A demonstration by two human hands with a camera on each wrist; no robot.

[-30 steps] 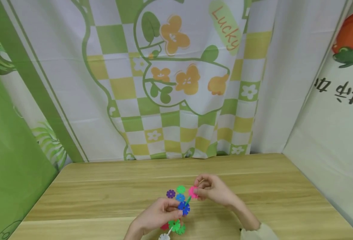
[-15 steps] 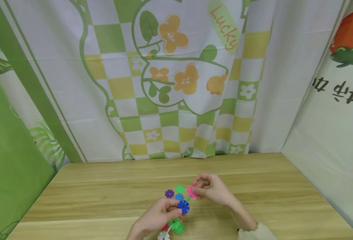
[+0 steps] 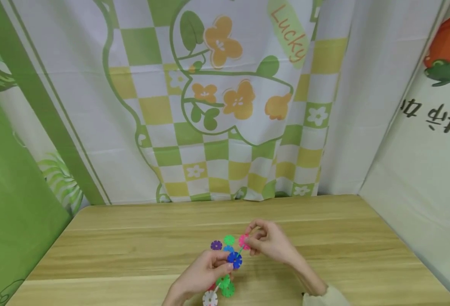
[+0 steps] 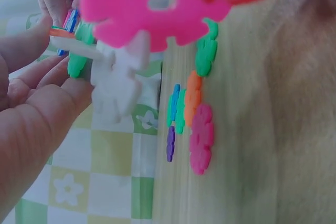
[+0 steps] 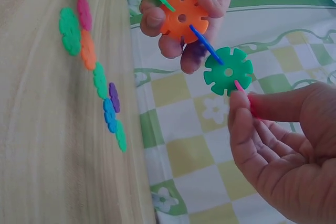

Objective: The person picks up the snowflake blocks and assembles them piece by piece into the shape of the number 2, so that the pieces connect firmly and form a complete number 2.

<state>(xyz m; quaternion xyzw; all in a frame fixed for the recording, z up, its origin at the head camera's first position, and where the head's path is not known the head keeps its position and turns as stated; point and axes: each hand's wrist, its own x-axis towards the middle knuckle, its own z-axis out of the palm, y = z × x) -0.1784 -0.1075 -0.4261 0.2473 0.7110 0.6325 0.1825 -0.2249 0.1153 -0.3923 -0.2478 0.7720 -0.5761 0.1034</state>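
A chain of slotted flower-shaped plastic discs hangs between the two hands above the table. My left hand point(image 3: 202, 274) grips it mid-chain at an orange disc point(image 5: 182, 18), beside the dark blue disc point(image 3: 234, 260). A white disc point(image 3: 210, 298) and a green one trail from the near end. My right hand point(image 3: 274, 242) pinches a pink disc point(image 3: 243, 242) between thumb and fingers. The pink edge meets a slot of the green disc point(image 5: 228, 72) at the far end; how deep it sits is hidden by the fingertips. Another pink disc point(image 4: 152, 9) looms close in the left wrist view.
Loose discs lie flat on the wooden table point(image 3: 133, 246): purple point(image 3: 216, 245), light green point(image 3: 229, 240), light blue point(image 3: 229, 248), orange point(image 5: 88, 50), deep pink point(image 4: 201, 139) and green point(image 3: 228, 290). A patterned curtain point(image 3: 217, 148) hangs behind the table's far edge.
The pink disc and right hand have come slightly closer to the blue disc. The left hand keeps its grip, and the chain has risen a little in the head view.
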